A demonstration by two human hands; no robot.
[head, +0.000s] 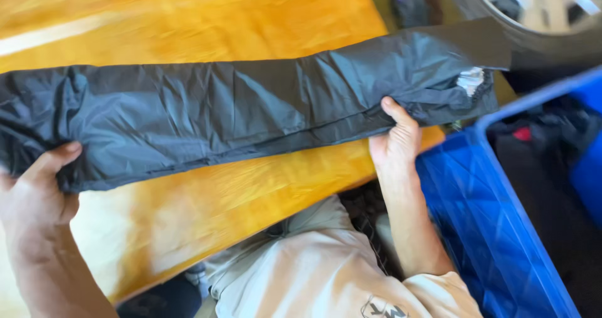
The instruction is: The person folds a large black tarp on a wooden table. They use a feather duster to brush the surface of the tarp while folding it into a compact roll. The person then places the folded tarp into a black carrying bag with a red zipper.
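Observation:
A long, folded dark grey garment point(219, 114) of crinkled shiny fabric stretches across the orange wooden table point(207, 17) from the left edge to the upper right. My left hand point(34, 192) grips its lower left end, thumb on top. Near the right end my right hand point(395, 142) pinches the lower edge, with the thumb pressed on the fabric. A white label point(470, 79) shows inside the garment's right opening.
A blue plastic crate point(495, 230) stands at the right, holding dark clothing with a red patch point(522, 133). A round grey and white object point(539, 4) sits at the top right. My light trousers point(313, 268) show below the table edge.

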